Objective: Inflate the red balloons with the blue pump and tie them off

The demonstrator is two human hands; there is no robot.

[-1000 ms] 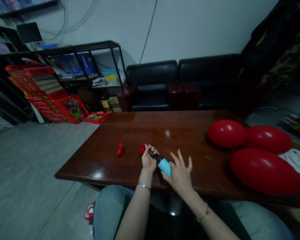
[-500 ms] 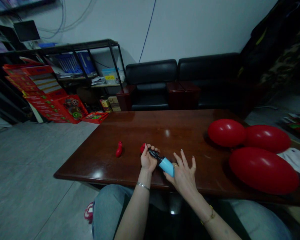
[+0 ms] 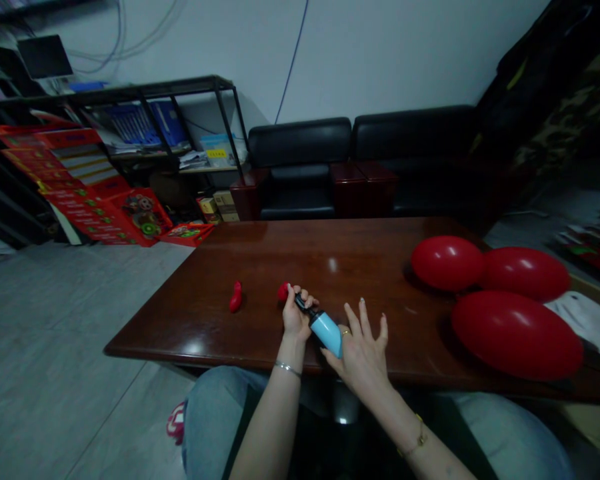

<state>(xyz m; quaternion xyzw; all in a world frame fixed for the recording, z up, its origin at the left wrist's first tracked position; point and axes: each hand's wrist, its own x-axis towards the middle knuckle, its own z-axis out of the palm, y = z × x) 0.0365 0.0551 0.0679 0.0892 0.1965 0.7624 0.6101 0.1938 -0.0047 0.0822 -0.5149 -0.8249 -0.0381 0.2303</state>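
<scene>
A light-blue hand balloon pump (image 3: 327, 333) with a black nozzle end lies slanted between my two hands, above the table's front edge. My left hand (image 3: 296, 319) is closed round the black nozzle end. A small red balloon (image 3: 283, 291) sticks out past its fingertips, apparently at the nozzle; the neck is hidden by the fingers. My right hand (image 3: 363, 350) has the pump's near end between thumb and palm, with the other fingers spread. To the left on the table lies a limp, uninflated red balloon (image 3: 236, 297).
Three inflated red balloons (image 3: 517, 333) sit at the right of the brown wooden table (image 3: 180, 313), by a white cloth or bag (image 3: 587, 323). Black sofas (image 3: 300, 147) stand behind it. Red boxes (image 3: 90, 193) are stacked at the left near a metal shelf (image 3: 215, 83).
The pump's blue body has shifted slightly toward my left hand, and a bit more of the small red balloon shows. The view has drifted slightly.
</scene>
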